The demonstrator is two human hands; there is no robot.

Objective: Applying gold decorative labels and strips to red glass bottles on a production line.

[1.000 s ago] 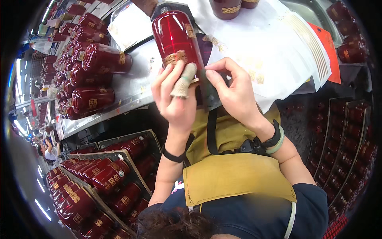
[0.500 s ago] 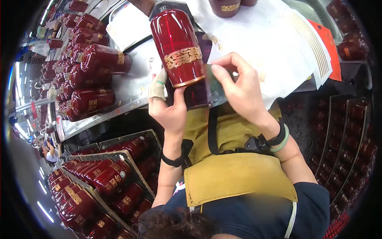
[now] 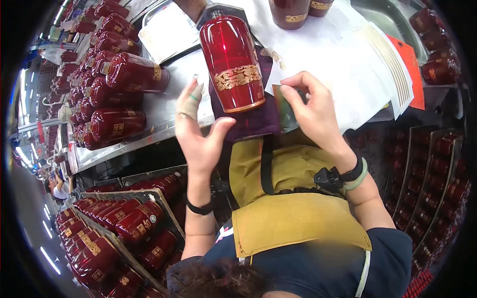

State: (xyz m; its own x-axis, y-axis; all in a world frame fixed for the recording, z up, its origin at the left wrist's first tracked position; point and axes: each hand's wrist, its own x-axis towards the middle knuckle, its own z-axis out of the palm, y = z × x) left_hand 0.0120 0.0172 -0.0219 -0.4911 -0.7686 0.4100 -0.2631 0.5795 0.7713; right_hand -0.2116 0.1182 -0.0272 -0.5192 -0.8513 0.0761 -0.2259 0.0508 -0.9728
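Observation:
A glossy red bottle (image 3: pixel 232 57) with a gold patterned band lies on a dark purple cloth (image 3: pixel 248 128), its neck pointing away from me. My left hand (image 3: pixel 196 131) is open just left of the bottle's base, thumb and fingers spread, not gripping it. Pale wrapping covers one of its fingers. On the right, my right hand (image 3: pixel 314 111) pinches a thin, greenish, see-through flat piece (image 3: pixel 286 113) between thumb and fingers, beside the base. What exactly this piece is, I cannot tell.
Several red bottles (image 3: pixel 134 73) crowd the bench at left. Crates of bottles (image 3: pixel 136 218) stand below, left and right. White sheets (image 3: pixel 343 64) and an orange sheet (image 3: pixel 408 74) cover the bench at right. Two more bottles (image 3: pixel 290 11) stand at the far edge.
My left hand has let go of the bottle's base and opened out to the left. The bottle now rests slightly farther right and lower in view. My right hand keeps its pinch, shifted slightly right.

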